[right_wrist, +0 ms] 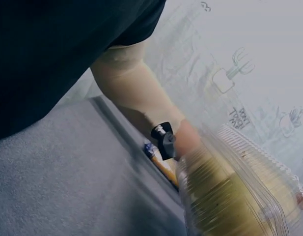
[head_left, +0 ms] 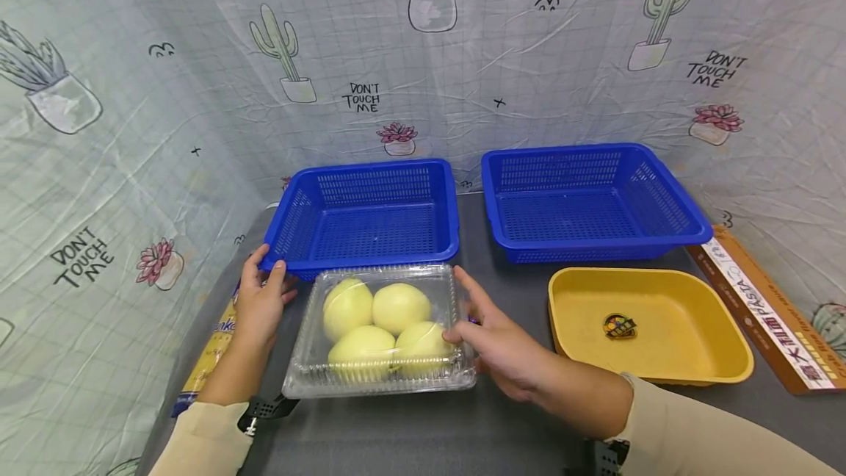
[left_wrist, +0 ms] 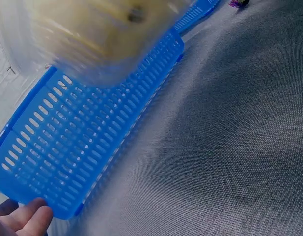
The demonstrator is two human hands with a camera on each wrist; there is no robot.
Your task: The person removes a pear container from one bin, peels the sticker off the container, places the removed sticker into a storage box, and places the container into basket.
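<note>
My right hand (head_left: 505, 344) grips the right side of a clear plastic clamshell box (head_left: 305, 358), its thumb on the lid. Inside are several pale yellow round fruits (head_left: 401, 308), whose kind I cannot tell. The box is tilted in front of the left blue basket (head_left: 370, 268) and overlaps its front rim in the head view. At that basket's front left corner, my left hand (head_left: 258, 307) holds the rim between thumb and fingers. In the left wrist view, its fingertips (left_wrist: 41, 216) touch the basket's end. Blurred in the right wrist view, the box (right_wrist: 239, 196) hides most of the right hand.
Another blue basket (head_left: 595, 250) stands at the back right. Before it is a yellow tray (head_left: 720, 344) with a small dark badge-like item (head_left: 620, 326) inside. A brown pasta box (head_left: 773, 314) lies at the right edge; a yellow packet (head_left: 211, 351) lies beside the left forearm.
</note>
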